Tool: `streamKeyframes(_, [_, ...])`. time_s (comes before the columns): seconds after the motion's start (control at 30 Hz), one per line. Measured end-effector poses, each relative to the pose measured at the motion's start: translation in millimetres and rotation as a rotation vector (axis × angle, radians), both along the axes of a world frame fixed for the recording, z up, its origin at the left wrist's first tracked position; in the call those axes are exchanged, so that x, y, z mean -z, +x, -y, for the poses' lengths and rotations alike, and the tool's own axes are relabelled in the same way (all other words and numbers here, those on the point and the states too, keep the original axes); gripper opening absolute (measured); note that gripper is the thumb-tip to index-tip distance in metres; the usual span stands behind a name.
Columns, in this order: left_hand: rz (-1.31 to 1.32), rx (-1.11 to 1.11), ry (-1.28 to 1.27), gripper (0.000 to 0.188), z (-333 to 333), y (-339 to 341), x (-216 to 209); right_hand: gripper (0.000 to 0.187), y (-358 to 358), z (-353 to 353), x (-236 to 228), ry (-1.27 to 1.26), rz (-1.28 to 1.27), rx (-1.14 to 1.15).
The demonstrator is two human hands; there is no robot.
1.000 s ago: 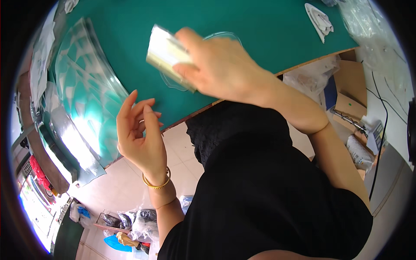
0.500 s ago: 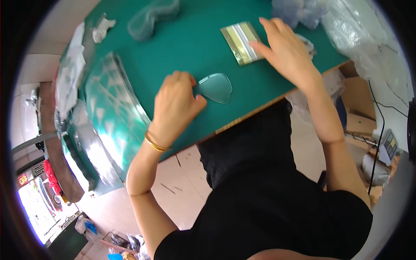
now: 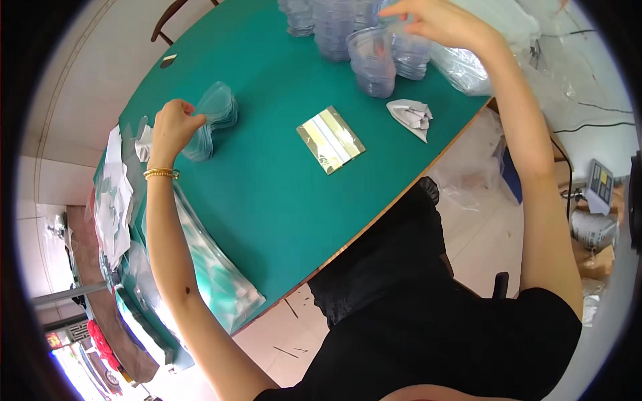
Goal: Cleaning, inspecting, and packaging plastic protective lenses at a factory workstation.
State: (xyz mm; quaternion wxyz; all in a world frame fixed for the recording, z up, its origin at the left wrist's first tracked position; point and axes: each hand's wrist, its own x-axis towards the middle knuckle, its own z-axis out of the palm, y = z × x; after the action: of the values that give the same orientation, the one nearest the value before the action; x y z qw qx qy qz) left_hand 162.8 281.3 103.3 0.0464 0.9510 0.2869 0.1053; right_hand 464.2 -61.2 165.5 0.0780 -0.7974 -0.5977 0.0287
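Note:
My left hand (image 3: 175, 130), a gold bracelet on its wrist, is at the near-left side of a stack of clear goggle-shaped plastic lenses (image 3: 221, 107). Its thumb and forefinger are bent together at the stack's edge, seemingly on a lens; the contact is partly hidden. At the far right, my right hand (image 3: 435, 23) reaches over tall stacks of clear plastic pieces (image 3: 372, 60), fingers apart and nothing visible in them. Between the hands lies a flat square packet (image 3: 331, 140), yellowish with a white band. A crumpled white paper piece (image 3: 411, 117) rests near the table edge.
The green table (image 3: 267, 220) has a wooden front edge. Clear plastic sheeting (image 3: 224, 281) lies at its near left, with white scraps (image 3: 115, 194) beyond. A plastic bag (image 3: 468, 70) sits at the right. A grey scale (image 3: 598, 187) stands off the table's right side.
My left hand has moved left to the stack, and the lens it held mid-table is gone from there. My right hand has left the square packet for the far stacks. The view has shifted.

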Motion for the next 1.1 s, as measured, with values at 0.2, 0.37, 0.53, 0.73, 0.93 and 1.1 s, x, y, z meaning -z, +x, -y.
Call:
streamKeyframes(0.2, [0.252,0.077,0.067,0.043,45.1,-33.4,3.2,0.022,10.1,-8.5,8.4,0.024,0.099,-0.061])
streamKeyframes(0.37, [0.369,0.003,-0.155,0.041,117.2,-95.2,-10.9,0.024,4.3,-8.6,1.4,0.03,0.061,-0.03])
streamKeyframes(0.53, [0.619,-0.156,-0.344,0.034,157.3,-158.6,13.9,0.021,-79.5,3.6,-4.6,0.215,0.242,-0.285])
streamKeyframes(0.73, [0.493,-0.161,-0.521,0.036,217.3,-148.7,58.8,0.009,-225.9,-44.6,124.5,0.122,-0.159,-0.538])
streamKeyframes(0.93, [0.307,-0.165,-0.41,0.059,240.3,-169.3,76.6,0.021,-147.2,13.7,135.2,0.559,-0.106,0.149])
streamKeyframes(1.1, [0.205,-0.185,-0.317,0.079,248.3,-161.9,90.1,0.023,-103.4,60.6,156.4,0.373,-0.089,0.338])
